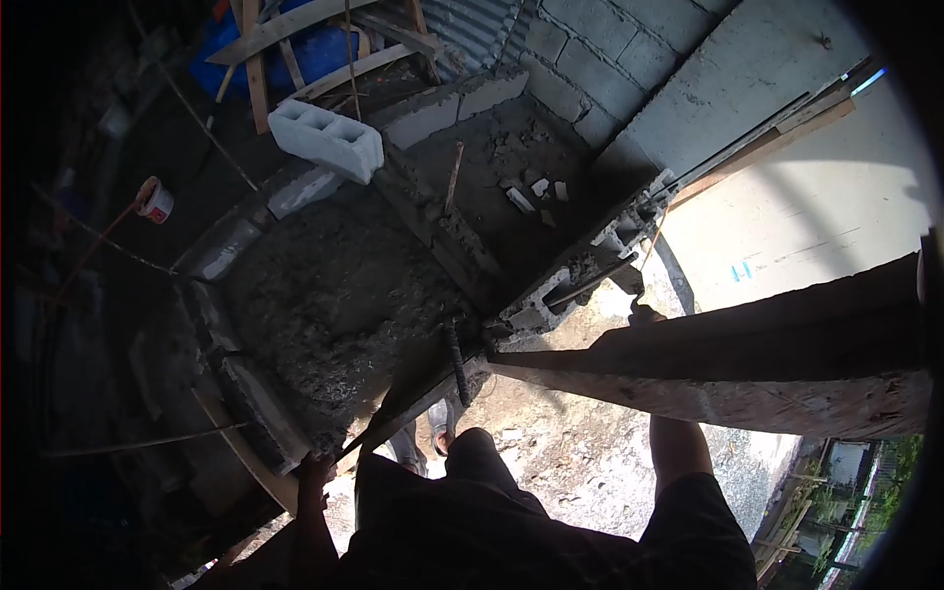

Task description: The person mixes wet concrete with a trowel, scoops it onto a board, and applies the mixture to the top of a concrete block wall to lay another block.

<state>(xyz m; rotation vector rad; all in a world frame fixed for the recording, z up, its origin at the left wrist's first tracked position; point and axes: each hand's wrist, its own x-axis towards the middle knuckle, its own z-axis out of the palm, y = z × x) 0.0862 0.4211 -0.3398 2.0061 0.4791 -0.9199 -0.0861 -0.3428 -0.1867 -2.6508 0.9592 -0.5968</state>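
Observation:
My right hand [644, 315] shows past the far side of a thick wooden beam [728, 339], which hides part of the arm. Its fingers are wrapped round the handle of a trowel [626, 279], whose blade lies close to the broken hollow blocks [536, 310] of the low wall. In deep shadow, my left hand [315, 472] is closed at the near corner of the block-edged bed, by the end of a board [418, 403]; what its fingers hold is hidden. Wet grey mortar [324, 285] fills the bed beside it.
A hollow concrete block [324, 138] stands on the bed's far border. Rubble pieces [536, 194] and an upright stick [453, 179] are in the second bay. To the left is a small bucket [154, 201]; a block wall [610, 59] rises behind. Planks [295, 59] lean over a blue tarp.

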